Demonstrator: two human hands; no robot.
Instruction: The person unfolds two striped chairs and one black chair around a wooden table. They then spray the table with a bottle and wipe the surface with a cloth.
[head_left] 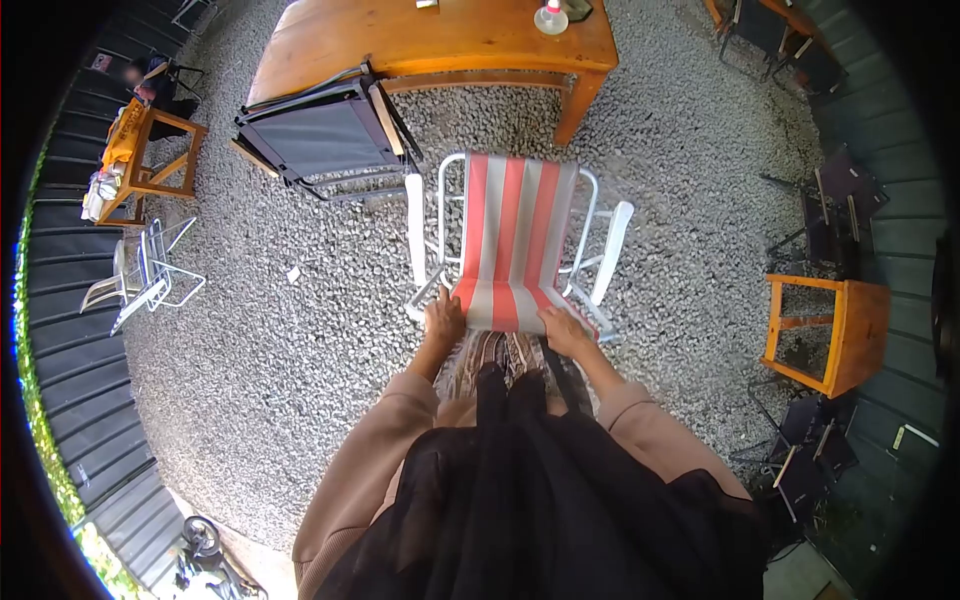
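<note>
Right in front of me stands a folding chair [515,225] with red and grey-white striped fabric, a white tube frame and white armrests. My left hand [445,318] is closed around the left front corner of its seat. At the right front part of the seat edge, my right hand [566,332] grips the fabric and frame, its fingertips partly hidden under the edge. The chair's legs are mostly out of sight below the seat.
Beyond the chair are a black folding chair [325,135] and a wooden table [450,35] with a bottle [551,16]. A white folding chair [155,275] stands left on the gravel [250,350]. At right, a wooden stool-like table [860,335] lies tipped among dark chairs [830,205].
</note>
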